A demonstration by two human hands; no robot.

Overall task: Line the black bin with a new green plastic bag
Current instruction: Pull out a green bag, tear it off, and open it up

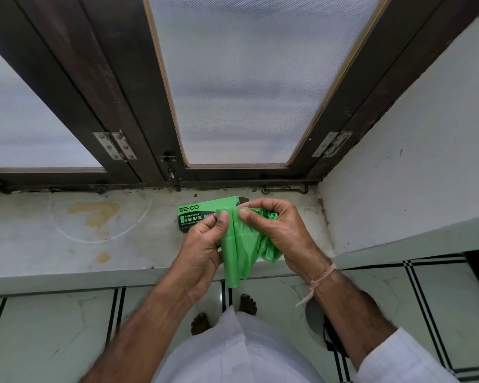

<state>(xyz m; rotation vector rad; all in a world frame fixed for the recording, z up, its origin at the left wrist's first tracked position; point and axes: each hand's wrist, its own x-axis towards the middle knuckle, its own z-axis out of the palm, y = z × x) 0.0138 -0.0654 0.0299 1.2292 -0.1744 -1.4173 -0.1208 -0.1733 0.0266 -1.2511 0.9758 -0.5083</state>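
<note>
- Closest to the camera is the white shirt (233,352), with bare feet (248,304) on the tiled floor (53,327) below it.
- Both hands are up over the sill. Left hand (202,250) has its thumb and fingers pinched on the left edge of the bag (238,250). Right hand (277,230) is curled shut around a scrunched wad of it, thumb pressing near the top.
- So the bag is in the air between the hands, just in front of the box (202,210), which lies flat on the stained surface (67,230) under the window (246,78).
- The bin is hard to make out. There's a dark round shape (315,316) low on the right, behind the right forearm, and I can't tell if that's it.
- What could go wrong: the film looks really thin, so pulling the layers apart too hard could tear it at the seam. It may also be the sealed end they're working on, not the mouth.
- The right hand's bunching could leave it tangled, so it won't open cleanly.
- Looks-wise: bright green, slightly see-through, still in long folded pleats hanging down, crumpled on the right side. Not opened yet, I'd say.
</note>
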